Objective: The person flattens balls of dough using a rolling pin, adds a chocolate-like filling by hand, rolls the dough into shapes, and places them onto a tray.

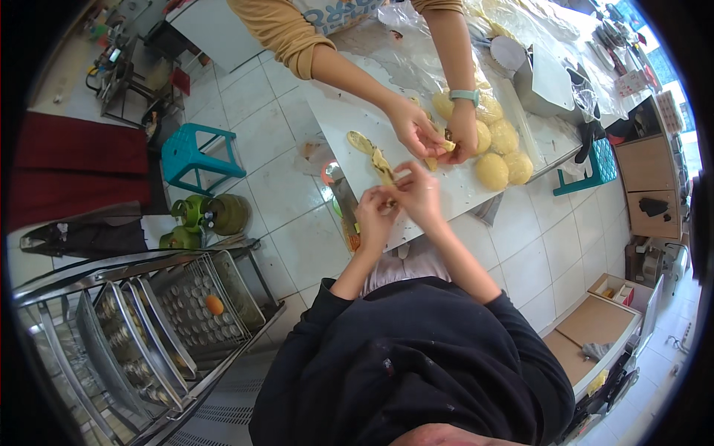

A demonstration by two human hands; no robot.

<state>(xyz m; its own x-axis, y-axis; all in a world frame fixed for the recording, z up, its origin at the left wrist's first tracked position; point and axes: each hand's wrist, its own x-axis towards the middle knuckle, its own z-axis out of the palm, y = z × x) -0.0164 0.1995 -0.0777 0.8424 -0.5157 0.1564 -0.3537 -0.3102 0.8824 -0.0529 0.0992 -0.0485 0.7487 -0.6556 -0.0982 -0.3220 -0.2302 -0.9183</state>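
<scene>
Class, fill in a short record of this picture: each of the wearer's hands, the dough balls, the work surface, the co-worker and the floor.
Left hand: at the near end of a dough strip with dark filling
Right hand: beside the left, near the same end; fingers blurred
Dough balls: yellow, grouped to the right
Work surface: white table
Co-worker's hands: at a small dough piece
Floor: pale tiles, teal stool at left

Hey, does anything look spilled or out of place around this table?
A little: small dark specks are scattered across the white table, like spilled crumbs. Pale smudges mark the black top. One round orange-brown item also stands out, alone in colour on a tray in the rack at left.
</scene>
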